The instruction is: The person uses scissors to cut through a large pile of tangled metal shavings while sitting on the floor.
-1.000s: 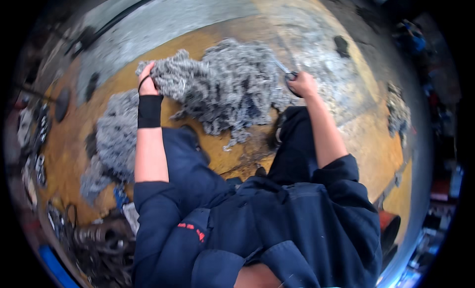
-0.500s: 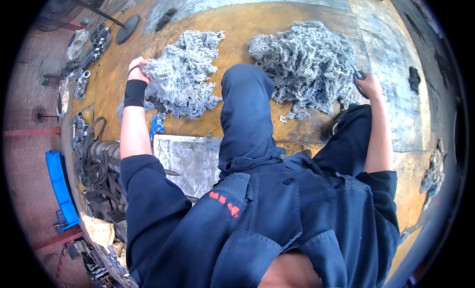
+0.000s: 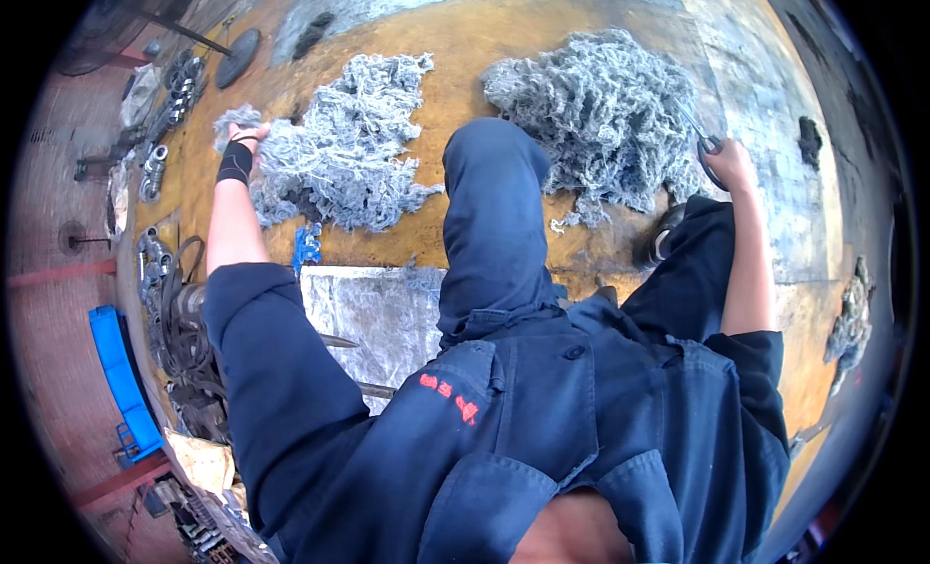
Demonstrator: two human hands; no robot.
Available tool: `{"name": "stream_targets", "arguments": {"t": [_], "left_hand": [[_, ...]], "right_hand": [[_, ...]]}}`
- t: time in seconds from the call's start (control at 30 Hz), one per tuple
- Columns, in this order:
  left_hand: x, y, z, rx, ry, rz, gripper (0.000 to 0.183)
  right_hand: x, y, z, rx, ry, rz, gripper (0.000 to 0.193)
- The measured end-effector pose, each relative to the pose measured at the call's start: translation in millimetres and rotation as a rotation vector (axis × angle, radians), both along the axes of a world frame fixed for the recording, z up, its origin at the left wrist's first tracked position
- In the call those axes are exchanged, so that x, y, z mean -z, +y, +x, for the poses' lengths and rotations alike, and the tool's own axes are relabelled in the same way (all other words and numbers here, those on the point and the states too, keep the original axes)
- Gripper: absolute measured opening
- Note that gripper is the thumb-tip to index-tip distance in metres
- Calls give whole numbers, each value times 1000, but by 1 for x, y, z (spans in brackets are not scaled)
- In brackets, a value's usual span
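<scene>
Two heaps of grey shredded yarn waste lie on the worn yellow floor, a left heap point(image 3: 354, 142) and a larger right heap point(image 3: 596, 113). At the left heap's outer side, my left hand point(image 3: 245, 138) is closed on a tuft of grey yarn point(image 3: 234, 117) that sticks out past the fingers. A black band wraps that wrist. My right hand point(image 3: 734, 165) grips dark-handled scissors point(image 3: 711, 157), whose blades point at the near right side of the right heap. I cannot tell whether the blade tips touch the yarn.
A blue scrap point(image 3: 306, 244) lies below the left heap, beside a grey sheet point(image 3: 373, 317). Metal fittings point(image 3: 153, 172) and dark straps point(image 3: 184, 322) line the left side. A round stand base point(image 3: 238, 58) is at the far left. My raised knee point(image 3: 494, 176) comes up between the heaps.
My left hand has moved left and a little farther away, with a yarn tuft now showing beyond its fingers. The right hand still holds the scissors in nearly the same place.
</scene>
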State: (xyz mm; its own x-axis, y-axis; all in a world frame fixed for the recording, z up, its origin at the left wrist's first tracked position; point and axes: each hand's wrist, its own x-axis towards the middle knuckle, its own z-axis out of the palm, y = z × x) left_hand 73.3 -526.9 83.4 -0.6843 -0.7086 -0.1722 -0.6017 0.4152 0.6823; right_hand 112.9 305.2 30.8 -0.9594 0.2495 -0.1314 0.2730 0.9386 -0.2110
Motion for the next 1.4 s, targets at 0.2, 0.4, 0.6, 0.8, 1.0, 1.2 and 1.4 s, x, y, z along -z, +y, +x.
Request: {"name": "stream_targets", "arguments": {"t": [0.2,0.4,0.6,0.8,1.0,1.2,1.4], "left_hand": [[18,-45,3,-34,-307,39,16],[26,41,-20,97,-204,174,26],[12,172,-106,500,-125,394,42],[98,403,-149,956,-221,292,36],[189,533,-125,1309,-99,-361,75],[221,590,-147,1498,-221,-653,87],[262,608,-153,1433,-408,-635,79]], "right_hand": [[-17,-13,9,47,-17,-2,38],[-20,16,4,218,189,-493,53],[-51,-11,-13,242,370,-1685,25],[-58,-23,-55,395,371,-1816,21],[-19,-38,-70,764,330,-1881,19],[-21,-15,-83,598,299,-1520,25],[-33,-6,-79,739,308,-1654,24]]}}
